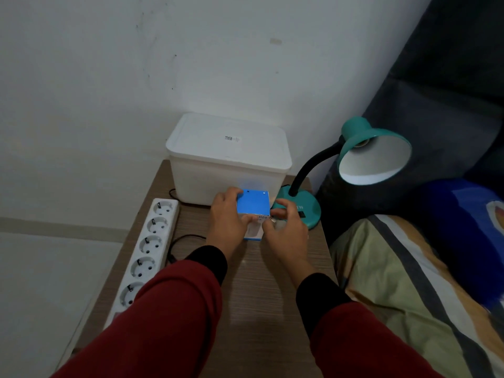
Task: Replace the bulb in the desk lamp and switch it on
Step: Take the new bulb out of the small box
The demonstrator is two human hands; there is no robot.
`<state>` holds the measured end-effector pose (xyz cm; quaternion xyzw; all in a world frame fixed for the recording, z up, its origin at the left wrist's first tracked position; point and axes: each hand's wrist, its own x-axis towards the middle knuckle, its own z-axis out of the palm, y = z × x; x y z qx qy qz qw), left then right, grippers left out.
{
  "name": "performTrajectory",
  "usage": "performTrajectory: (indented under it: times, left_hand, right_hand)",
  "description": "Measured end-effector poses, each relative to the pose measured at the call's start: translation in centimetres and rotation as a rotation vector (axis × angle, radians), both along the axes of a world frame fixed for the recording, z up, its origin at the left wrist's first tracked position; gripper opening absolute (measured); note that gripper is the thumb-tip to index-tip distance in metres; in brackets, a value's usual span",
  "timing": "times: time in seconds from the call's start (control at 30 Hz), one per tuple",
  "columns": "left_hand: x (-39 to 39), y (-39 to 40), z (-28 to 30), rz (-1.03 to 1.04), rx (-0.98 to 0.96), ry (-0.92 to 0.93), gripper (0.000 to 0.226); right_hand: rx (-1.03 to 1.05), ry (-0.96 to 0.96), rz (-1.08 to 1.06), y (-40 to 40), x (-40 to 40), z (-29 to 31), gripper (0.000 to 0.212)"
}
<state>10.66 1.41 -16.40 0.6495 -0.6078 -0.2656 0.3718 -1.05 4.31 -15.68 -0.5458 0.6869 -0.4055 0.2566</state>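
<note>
Head view: looks down on a small bedside table at the centre of the frame, both arms reaching in from the bottom edge.
Table [275, 296]: wood-grain brown top, narrow, running from the lower centre up to the wall.
Wall [109, 77]: off-white, scuffed with small dark marks, filling the upper left and upper centre.
Floor [41, 268]: pale, at the lower left, with a beige skirting band above it.
Storage box [229, 156]: white, lidded, standing at the far end of the table against the wall, a small label on its lid.
Power strip [147, 246]: white, several round sockets, lying along the left edge of the table; a black cable [182, 238] curls beside it.
Desk lamp [362, 156]: teal shade at centre right with a black bendable neck, its round teal base on the table's far right corner; the shade opens toward the camera and the socket inside looks bare.
Bulb box [253, 211]: blue and white carton, at mid-frame just in front of the storage box, held above the table.
Left hand [227, 222]: closed around the left side of the bulb box.
Right hand [286, 230]: fingers curled at the box's right side, by its lower open end; whether they clasp anything I cannot tell.
Sleeves [169, 317]: dark red with black cuffs.
Bed [395, 282]: at lower right, striped cover in green, tan and grey, a blue cushion [450, 222] above it.
Dark padded headboard [450, 77]: upper right.
</note>
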Motion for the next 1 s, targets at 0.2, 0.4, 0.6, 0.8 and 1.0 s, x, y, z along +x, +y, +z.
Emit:
performTrajectory:
  times: [0.2, 0.4, 0.6, 0.8, 1.0]
  left_hand:
    - [-0.4, 0.0, -0.3, 0.074, -0.077, 0.014, 0.053]
    - [-0.8, 0.2, -0.3, 0.123, -0.107, 0.063, 0.056]
    - [-1.1, 0.7, 0.0, 0.146, -0.092, 0.109, 0.059]
    - [-0.8, 0.7, 0.1, 0.056, -0.112, 0.132, 0.08]
    - [0.8, -0.2, 0.0, -0.118, -0.17, -0.077, 0.107]
  right_hand:
    - [-0.027, -0.064, -0.001, 0.4, 0.1, 0.7, 0.045]
    - [-0.041, -0.116, -0.009, 0.2, 0.1, 1.2, 0.045]
    - [0.035, -0.388, -0.03, -0.3, -0.1, 1.7, 0.048]
    - [0.047, -0.662, -0.085, -1.6, -0.1, 3.4, 0.036]
    - [0.044, -0.456, 0.047, -2.6, 0.3, 3.8, 0.023]
